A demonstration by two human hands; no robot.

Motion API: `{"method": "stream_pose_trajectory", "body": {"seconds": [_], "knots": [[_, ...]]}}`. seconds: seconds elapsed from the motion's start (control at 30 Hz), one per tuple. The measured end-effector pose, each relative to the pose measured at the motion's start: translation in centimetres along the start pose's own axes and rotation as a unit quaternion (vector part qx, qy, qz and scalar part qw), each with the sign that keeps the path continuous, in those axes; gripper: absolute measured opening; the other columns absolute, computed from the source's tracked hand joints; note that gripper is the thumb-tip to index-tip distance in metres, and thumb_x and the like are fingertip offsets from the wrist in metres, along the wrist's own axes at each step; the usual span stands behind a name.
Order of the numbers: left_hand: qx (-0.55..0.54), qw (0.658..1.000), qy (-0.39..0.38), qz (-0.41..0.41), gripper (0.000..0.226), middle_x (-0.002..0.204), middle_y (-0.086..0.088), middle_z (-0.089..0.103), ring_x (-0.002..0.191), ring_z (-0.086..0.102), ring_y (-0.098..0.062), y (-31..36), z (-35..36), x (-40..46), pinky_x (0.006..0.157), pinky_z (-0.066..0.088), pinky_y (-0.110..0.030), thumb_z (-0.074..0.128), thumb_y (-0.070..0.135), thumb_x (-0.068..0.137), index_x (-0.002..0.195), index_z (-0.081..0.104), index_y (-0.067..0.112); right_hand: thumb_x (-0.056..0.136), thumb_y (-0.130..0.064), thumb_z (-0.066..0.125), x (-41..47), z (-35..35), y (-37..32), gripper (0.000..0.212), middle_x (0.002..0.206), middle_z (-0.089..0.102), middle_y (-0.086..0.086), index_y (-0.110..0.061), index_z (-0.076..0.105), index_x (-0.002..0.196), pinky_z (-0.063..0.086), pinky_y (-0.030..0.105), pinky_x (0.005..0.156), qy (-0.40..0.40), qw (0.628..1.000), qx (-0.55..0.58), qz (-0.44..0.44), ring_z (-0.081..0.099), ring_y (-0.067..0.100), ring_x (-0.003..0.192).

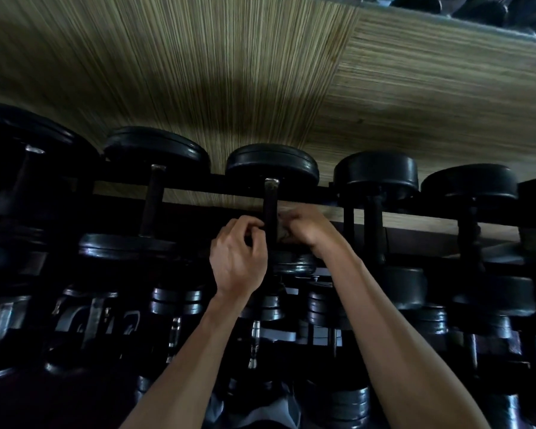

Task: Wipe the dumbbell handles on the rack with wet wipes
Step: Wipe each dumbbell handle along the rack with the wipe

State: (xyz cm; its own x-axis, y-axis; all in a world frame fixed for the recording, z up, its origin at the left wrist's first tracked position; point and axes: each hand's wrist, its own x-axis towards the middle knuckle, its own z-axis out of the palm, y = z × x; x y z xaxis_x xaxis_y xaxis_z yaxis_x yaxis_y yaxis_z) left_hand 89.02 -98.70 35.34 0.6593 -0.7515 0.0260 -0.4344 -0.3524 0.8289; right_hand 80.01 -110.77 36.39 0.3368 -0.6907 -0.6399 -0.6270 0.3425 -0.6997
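Dumbbells sit side by side along the top tier of the rack [217, 193], handles running front to back, with the wood-grain wall [198, 72] behind them. At the middle dumbbell's handle [270, 209], the left hand [239, 258] lies on its left and the right hand [307, 227] on its right. More dumbbells crowd the lower tier [260, 323], nearer the person.
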Motion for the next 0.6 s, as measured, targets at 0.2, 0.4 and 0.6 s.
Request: {"method": "stream_pose_trajectory", "body": {"seconds": [0.2, 0.4, 0.6], "knots": [[0.001, 1.000, 0.010, 0.002, 0.036, 0.090, 0.012, 0.069, 0.082, 0.063, -0.008, 0.1, 0.1, 0.1, 0.072, 0.054, -0.037, 0.037, 0.034, 0.086, 0.094, 0.070, 0.023, 0.094, 0.001, 0.056, 0.3, 0.3, 0.1, 0.021, 0.073, 0.069, 0.011, -0.003, 0.074, 0.083, 0.058, 0.036, 0.071, 0.019, 0.998, -0.052, -0.002, 0.069, 0.028, 0.073], [0.001, 1.000, 0.016, -0.001, 0.034, 0.090, 0.012, 0.069, 0.081, 0.063, -0.008, 0.2, 0.0, 0.1, 0.069, 0.052, -0.031, 0.038, 0.033, 0.085, 0.093, 0.070, 0.023, 0.095, -0.024, 0.067, -1.0, -0.1, 1.1, 0.025, 0.077, 0.075, 0.008, -0.010, 0.077, 0.078, 0.055, 0.037, 0.073, 0.013, 0.998, -0.052, -0.028, 0.070, 0.026, 0.079], [0.007, 1.000, 0.009, 0.004, 0.034, 0.090, 0.012, 0.069, 0.081, 0.063, -0.009, 0.0, 0.1, 0.0, 0.066, 0.051, -0.029, 0.038, 0.033, 0.086, 0.095, 0.070, 0.023, 0.094, -0.003, 0.054, 0.7, 1.6, -0.4, 0.020, 0.072, 0.063, 0.009, -0.001, 0.071, 0.084, 0.047, 0.030, 0.058, 0.096, 0.995, -0.038, -0.006, 0.059, 0.022, 0.066]]}}
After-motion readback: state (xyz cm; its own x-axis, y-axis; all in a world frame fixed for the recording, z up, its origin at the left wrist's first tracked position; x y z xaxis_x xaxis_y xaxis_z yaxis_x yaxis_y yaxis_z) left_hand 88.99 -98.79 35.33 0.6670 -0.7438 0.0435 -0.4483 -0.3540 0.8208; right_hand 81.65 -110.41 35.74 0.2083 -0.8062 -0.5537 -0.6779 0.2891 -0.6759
